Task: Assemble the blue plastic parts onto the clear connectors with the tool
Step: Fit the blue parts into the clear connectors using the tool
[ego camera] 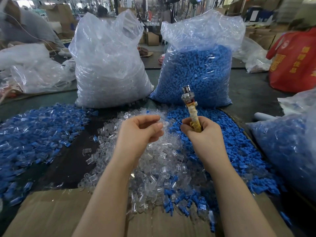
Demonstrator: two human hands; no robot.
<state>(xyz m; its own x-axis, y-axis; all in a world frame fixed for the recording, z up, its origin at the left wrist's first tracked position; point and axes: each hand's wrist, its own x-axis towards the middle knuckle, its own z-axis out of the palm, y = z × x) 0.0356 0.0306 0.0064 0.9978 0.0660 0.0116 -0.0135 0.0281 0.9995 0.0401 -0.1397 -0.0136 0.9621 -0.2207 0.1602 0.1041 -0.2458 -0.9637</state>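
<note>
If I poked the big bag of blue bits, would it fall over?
Probably not. The bag of blue parts looks stuffed full and bulges wide at its base on the table, so it is likely heavy. Its thin crinkled plastic would likely dent, and the loose empty top would flop.

A flat sheet of brown cardboard [51, 214] is laid along the near edge of the worktop [253, 93]. A red bag [297, 62] with yellow print is placed at the far right side of the worktop. Crumpled clear plastic sheeting [34, 69] is seen at the far left edge. Behind it, a person in a grey garment [29, 29] is partly seen. Brown cardboard boxes [152, 38] are stacked on the floor beyond the worktop, and the background is blurred.
</note>
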